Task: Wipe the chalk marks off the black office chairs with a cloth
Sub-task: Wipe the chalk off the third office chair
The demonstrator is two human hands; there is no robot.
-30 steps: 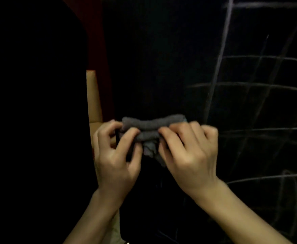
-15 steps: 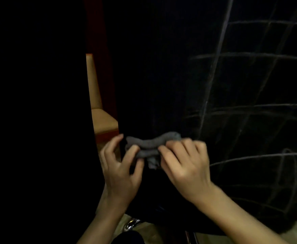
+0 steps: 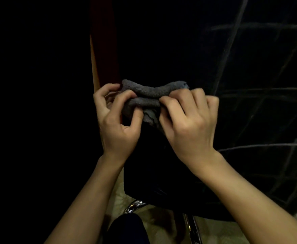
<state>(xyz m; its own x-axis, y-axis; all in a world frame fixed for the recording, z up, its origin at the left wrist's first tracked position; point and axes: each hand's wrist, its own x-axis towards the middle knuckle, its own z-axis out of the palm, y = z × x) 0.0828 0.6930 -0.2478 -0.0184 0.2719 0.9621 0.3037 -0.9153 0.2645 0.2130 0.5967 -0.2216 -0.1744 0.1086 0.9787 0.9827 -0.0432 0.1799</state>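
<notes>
A grey folded cloth (image 3: 149,97) is bunched between both hands in front of a black office chair back (image 3: 179,50). My left hand (image 3: 117,124) pinches its left end with thumb and fingers. My right hand (image 3: 188,124) grips its right end, fingers curled over the top. White chalk marks (image 3: 260,88) cross the right half of the chair back as a grid of lines. The chair's left half looks plain black.
A second black chair (image 3: 38,103) fills the left side. Between the chairs a tan and red strip (image 3: 98,64) shows. Chrome chair base parts (image 3: 135,206) and pale floor (image 3: 214,229) lie below.
The view has tilted down, so the chair's lower edge and chrome base now show. Both hands stay on the cloth, folding it tighter.
</notes>
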